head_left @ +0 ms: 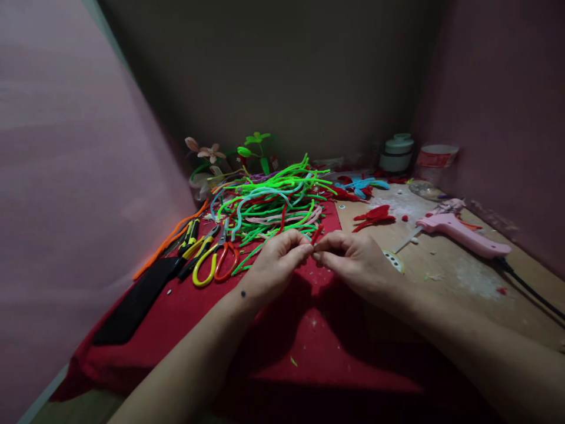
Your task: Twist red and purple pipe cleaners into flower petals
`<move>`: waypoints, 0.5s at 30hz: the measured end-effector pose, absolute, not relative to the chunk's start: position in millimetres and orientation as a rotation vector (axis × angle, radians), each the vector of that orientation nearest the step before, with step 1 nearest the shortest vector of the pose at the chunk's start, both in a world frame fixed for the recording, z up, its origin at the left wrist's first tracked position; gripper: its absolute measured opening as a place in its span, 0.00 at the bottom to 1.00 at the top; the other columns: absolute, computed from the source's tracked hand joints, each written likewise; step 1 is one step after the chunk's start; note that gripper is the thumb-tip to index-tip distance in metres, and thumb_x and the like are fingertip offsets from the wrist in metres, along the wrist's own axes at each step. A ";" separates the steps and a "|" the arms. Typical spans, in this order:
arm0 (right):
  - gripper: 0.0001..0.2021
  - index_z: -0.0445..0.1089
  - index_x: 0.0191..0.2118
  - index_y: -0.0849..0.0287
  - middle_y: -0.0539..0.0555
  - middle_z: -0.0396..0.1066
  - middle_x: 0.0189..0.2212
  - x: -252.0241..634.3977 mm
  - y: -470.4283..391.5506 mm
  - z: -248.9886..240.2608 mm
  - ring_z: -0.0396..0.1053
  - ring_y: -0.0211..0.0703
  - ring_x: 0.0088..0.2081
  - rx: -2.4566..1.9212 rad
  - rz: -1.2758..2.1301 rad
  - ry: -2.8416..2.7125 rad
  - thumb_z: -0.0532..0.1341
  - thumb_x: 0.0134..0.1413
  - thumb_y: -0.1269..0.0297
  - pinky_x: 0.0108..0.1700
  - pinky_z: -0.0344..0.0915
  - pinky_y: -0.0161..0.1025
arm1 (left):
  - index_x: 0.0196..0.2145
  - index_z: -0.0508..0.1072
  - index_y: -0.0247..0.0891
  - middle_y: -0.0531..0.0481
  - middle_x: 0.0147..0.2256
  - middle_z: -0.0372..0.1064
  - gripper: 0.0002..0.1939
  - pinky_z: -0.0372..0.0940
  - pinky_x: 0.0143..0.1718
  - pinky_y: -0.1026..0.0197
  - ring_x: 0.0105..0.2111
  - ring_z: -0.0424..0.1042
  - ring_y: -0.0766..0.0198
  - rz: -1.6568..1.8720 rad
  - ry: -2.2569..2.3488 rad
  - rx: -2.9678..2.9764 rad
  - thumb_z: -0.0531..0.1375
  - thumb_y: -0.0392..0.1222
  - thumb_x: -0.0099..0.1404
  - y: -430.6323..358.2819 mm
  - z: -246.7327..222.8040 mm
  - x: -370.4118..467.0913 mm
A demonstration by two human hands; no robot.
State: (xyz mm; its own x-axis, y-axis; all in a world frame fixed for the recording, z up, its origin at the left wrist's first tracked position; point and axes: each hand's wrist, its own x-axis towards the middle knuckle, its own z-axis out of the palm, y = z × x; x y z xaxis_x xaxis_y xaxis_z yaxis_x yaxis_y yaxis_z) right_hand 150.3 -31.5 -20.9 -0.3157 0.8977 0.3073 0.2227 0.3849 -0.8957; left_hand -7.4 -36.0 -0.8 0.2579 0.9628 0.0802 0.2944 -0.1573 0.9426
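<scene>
Left of pipe-cleaner pile: flat black strip, then pliers, then scissors, one loop yellow, one red. At pile's front right: short red pipe cleaner, pinched between fingertips of left hand and right hand, lower end hidden. Right of pile: pink glue gun, corded.

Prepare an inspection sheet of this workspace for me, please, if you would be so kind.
Surface: red cloth, tan board at right with whitish residue.
Job's things: red pipe-cleaner piece at the fingertips; mostly green pipe-cleaner pile beyond.
Clutter: scissors and pliers left of the hands; small scraps scattered.
Hands: left hand and right hand pinch close together at the red piece.
Cables: black cord from the pink glue gun, leaving view at right.
Surroundings: pinkish side walls; lidded pot at the back.
</scene>
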 end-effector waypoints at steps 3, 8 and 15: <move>0.07 0.70 0.24 0.62 0.51 0.67 0.20 151.3 -25.8 -17.7 0.61 0.35 0.23 -0.979 1.309 -1.594 0.59 0.45 0.64 0.28 0.57 0.34 | 0.26 0.63 0.34 0.56 0.21 0.60 0.07 0.55 0.25 0.67 0.22 0.59 0.72 0.995 1.199 1.627 0.56 0.41 0.58 -35.0 -1.8 -9.7; 0.08 0.68 0.22 0.62 0.50 0.64 0.19 151.3 -22.4 -21.2 0.58 0.34 0.21 -1.071 1.162 -1.664 0.58 0.46 0.64 0.26 0.54 0.34 | 0.27 0.63 0.35 0.55 0.20 0.63 0.06 0.58 0.24 0.67 0.20 0.62 0.71 0.989 1.174 1.568 0.58 0.39 0.56 -34.0 -2.2 -10.1; 0.06 0.71 0.29 0.62 0.54 0.67 0.25 149.9 -25.4 -25.7 0.62 0.41 0.31 -1.076 0.416 -2.073 0.56 0.49 0.73 0.34 0.57 0.37 | 0.27 0.71 0.34 0.54 0.20 0.64 0.05 0.57 0.24 0.68 0.20 0.61 0.71 0.914 1.363 1.855 0.56 0.35 0.56 -36.7 -2.6 -7.2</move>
